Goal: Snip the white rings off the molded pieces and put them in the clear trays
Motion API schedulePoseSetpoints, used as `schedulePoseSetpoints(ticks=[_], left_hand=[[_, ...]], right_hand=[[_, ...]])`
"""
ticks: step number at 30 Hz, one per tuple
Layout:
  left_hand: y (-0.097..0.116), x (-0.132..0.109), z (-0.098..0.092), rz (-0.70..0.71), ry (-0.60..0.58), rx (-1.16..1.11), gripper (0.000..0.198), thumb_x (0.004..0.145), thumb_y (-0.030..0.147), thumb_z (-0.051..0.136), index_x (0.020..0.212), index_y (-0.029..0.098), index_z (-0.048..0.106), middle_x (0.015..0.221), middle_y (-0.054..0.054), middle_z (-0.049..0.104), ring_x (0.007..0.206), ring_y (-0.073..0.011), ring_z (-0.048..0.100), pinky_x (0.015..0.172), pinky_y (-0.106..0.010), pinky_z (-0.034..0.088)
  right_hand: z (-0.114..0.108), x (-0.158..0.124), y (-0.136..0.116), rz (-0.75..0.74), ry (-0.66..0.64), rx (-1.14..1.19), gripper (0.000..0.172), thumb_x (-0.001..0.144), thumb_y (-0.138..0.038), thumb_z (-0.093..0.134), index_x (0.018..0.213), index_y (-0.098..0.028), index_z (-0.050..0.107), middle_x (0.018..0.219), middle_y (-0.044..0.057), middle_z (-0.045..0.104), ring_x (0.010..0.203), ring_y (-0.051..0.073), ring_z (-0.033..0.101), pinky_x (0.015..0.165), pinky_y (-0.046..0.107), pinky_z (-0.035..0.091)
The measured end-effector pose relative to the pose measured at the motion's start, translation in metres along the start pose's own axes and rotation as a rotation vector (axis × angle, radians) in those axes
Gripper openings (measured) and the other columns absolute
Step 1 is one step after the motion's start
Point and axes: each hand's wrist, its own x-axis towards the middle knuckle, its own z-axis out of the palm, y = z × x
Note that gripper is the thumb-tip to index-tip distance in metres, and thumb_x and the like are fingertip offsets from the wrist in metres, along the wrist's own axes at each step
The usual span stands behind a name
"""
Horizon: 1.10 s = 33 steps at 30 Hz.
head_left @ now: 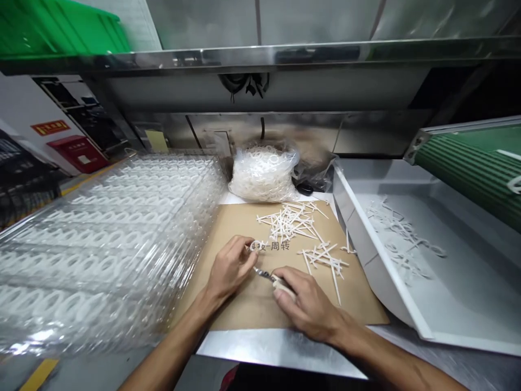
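Observation:
Over a brown cardboard sheet (pixel 244 320), my left hand (pixel 232 266) pinches a small white plastic ring (pixel 255 246) between thumb and fingertips. My right hand (pixel 307 304) is closed around cutting pliers (pixel 266 275) with pale handles. Their metal jaws point left, close to my left fingertips; whether they touch the ring I cannot tell. Beyond the hands lies a pile of thin white plastic sticks (pixel 288 221). A smaller group of such sticks (pixel 325 258) is to the right of the printed characters on the cardboard.
Stacked clear trays (pixel 122 217) holding rows of white rings stand at left. Behind the cardboard sits a clear bag (pixel 264 174) full of white parts. A grey bin (pixel 382 271) with white pieces is at right, below a green conveyor (pixel 472 168). A metal shelf edge (pixel 260 56) crosses above.

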Motion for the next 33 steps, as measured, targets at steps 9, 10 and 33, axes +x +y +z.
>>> schedulePoseSetpoints(ticks=[9,10,33], left_hand=[[0.018,-0.003,-0.01,0.202,0.187,-0.038,0.026,0.09,0.012,0.063,0.116,0.015,0.061,0.091,-0.004,0.065,0.078,-0.0131,0.059,0.073,-0.026,0.05],[0.019,-0.003,-0.01,0.209,0.194,-0.037,0.027,0.09,0.012,0.064,0.116,0.015,0.061,0.091,-0.004,0.065,0.078,-0.0132,0.059,0.073,-0.026,0.05],[0.024,-0.006,-0.011,0.276,0.299,-0.007,0.031,0.084,0.007,0.069,0.113,0.013,0.062,0.09,-0.007,0.069,0.075,-0.0144,0.062,0.072,-0.027,0.054]], right_hand=[[-0.009,0.006,0.002,0.228,-0.033,0.192,0.028,0.104,-0.039,0.041,0.095,-0.02,0.059,0.079,-0.001,0.058,0.074,0.016,0.055,0.07,0.029,0.039],[-0.008,0.006,0.002,0.237,-0.037,0.19,0.028,0.104,-0.039,0.041,0.095,-0.02,0.06,0.079,-0.001,0.059,0.073,0.016,0.055,0.069,0.029,0.039],[-0.007,0.005,0.004,0.277,-0.048,0.192,0.029,0.105,-0.04,0.04,0.091,-0.021,0.056,0.078,-0.002,0.058,0.072,0.015,0.053,0.065,0.027,0.038]])
